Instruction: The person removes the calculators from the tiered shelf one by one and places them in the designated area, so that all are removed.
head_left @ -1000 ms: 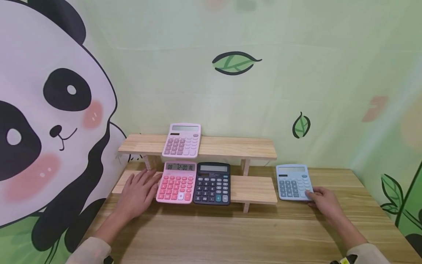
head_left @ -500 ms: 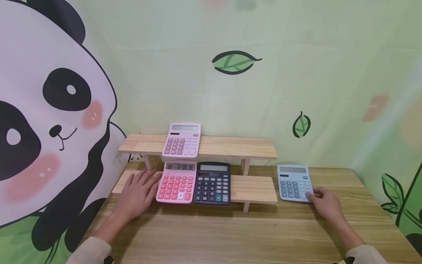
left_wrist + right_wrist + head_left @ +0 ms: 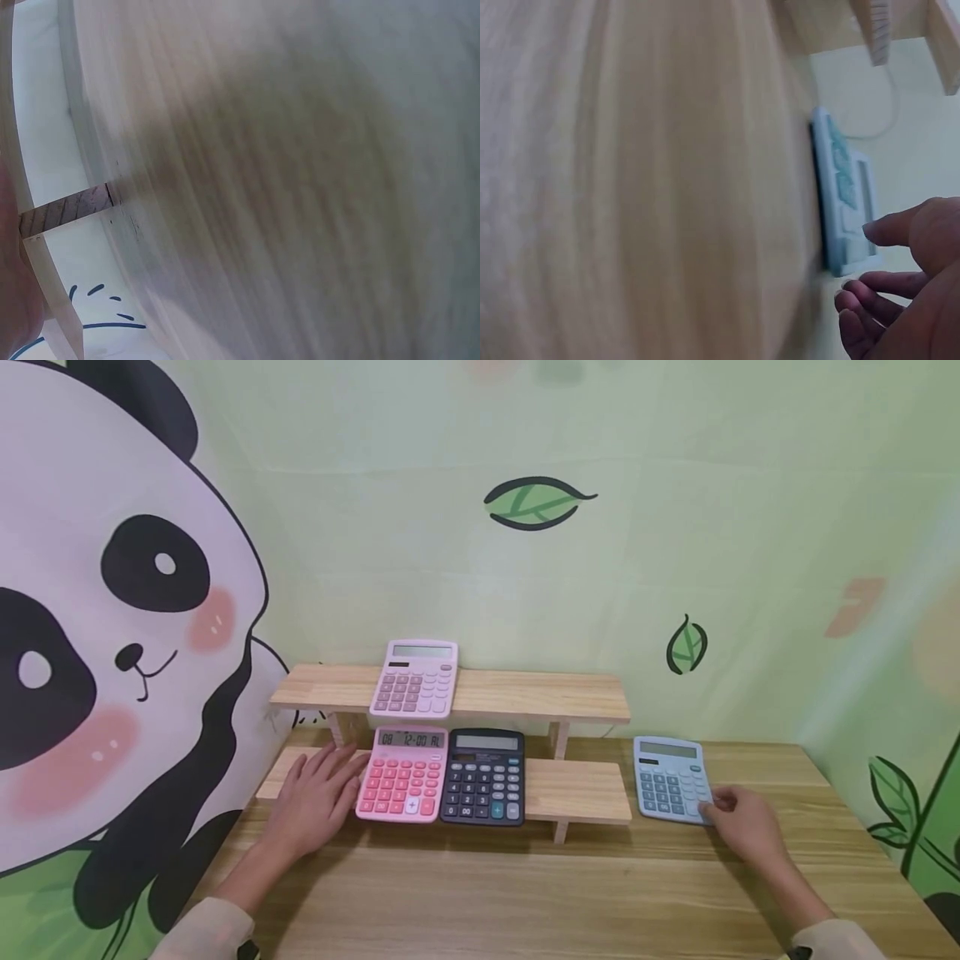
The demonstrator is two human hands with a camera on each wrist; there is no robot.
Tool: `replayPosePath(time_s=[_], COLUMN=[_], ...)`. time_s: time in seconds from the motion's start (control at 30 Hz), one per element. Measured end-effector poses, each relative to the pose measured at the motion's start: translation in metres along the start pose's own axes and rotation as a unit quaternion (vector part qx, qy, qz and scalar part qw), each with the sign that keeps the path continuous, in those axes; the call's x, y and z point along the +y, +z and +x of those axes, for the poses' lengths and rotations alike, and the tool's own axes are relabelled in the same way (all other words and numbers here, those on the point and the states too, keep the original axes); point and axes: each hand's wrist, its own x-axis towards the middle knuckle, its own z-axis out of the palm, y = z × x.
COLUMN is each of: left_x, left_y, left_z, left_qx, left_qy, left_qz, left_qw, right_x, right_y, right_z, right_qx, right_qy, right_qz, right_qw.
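Note:
My left hand [image 3: 315, 797] rests on the left end of the lower wooden shelf [image 3: 576, 789], its fingers extended beside a pink calculator [image 3: 402, 774]. Right of that calculator leans a black calculator [image 3: 483, 777]. On the desk at the right lies a light blue calculator [image 3: 672, 779], turned slightly askew. My right hand [image 3: 750, 827] pinches its lower right corner, thumb on top and the other fingers curled at the side. In the right wrist view the thumb [image 3: 892, 227] reaches over the calculator's keys [image 3: 845, 176].
A pale pink calculator [image 3: 413, 678] stands on the upper shelf [image 3: 540, 693], left of its middle. The wooden desk [image 3: 495, 902] extends in front of the shelves. Behind is a green cloth backdrop [image 3: 360, 510] printed with a panda and leaves.
The blue calculator has shifted slightly right and toward me, turning a little, with my right hand moving along with it. My left hand stays where it was.

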Motion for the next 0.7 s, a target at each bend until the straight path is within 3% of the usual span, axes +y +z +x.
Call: replayPosePath(time_s=[0.17,0.37,0.7], left_x=[0.001,0.000,0.000], left_y=[0.000,0.001,-0.002], left_z=[0.001,0.000,0.001], left_qx=[0.000,0.002,-0.016], left_qy=[0.000,0.000,-0.006], left_qz=[0.003,0.007,-0.004], left_qw=[1.0000,1.0000,0.9998], right_x=[-0.008,-0.038,-0.085], right_y=[-0.010,-0.021,-0.006], right_z=[-0.006,-0.015,-0.027], right_qx=[0.009,0.003,-0.003], right_qy=[-0.037,-0.081,-0.159], right_qz=[0.016,0.033,0.072], right_qw=[0.999,0.996,0.985])
